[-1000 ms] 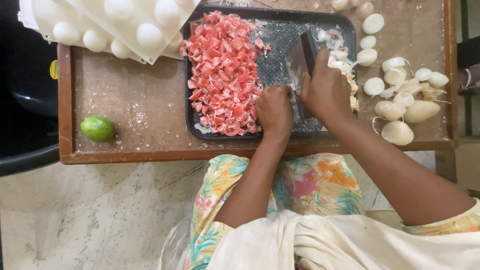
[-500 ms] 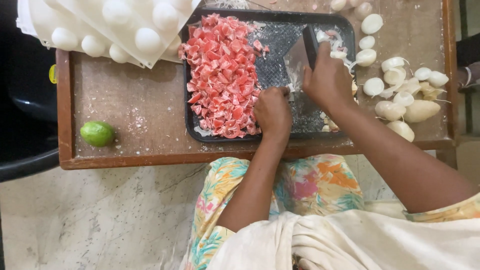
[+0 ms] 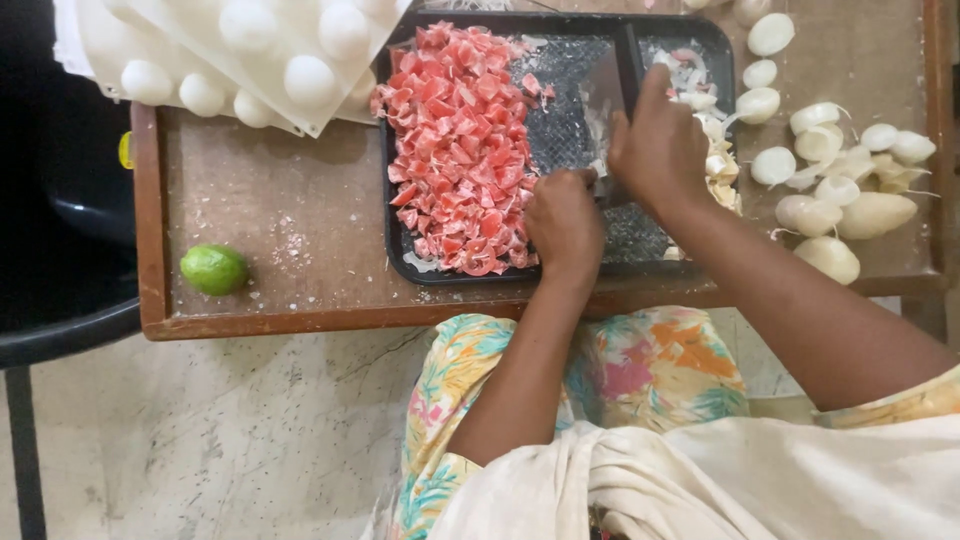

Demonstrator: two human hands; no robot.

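Shifted since the earlier frame: knife blade (image 3: 606,110) now stands more upright and nearer the tray's middle, with the right hand (image 3: 662,150) drawn in toward the left. Right hand: clenched round the knife's dark handle (image 3: 630,52), blade edge down on the black tray (image 3: 400,235). Left hand (image 3: 566,222): curled, fingertips pressed down beside the blade on something small; what it grips cannot be told, being hidden under the fingers. Chopped red pieces (image 3: 455,150): heaped over the tray's left half, touching the left hand. Chopped onion bits (image 3: 700,95): pale, along the tray's right side behind the right hand. Peeled whole onions (image 3: 830,205): loose on the wooden table (image 3: 290,220), right of the tray, with papery skins. Green lime (image 3: 214,269): alone near the table's front left corner. White egg trays (image 3: 250,60): stacked at rear left. Handling judgement: onion likely firm yet slick and layered, apt to slide; best pinned flat-side down, fingertips tucked back from the edge.
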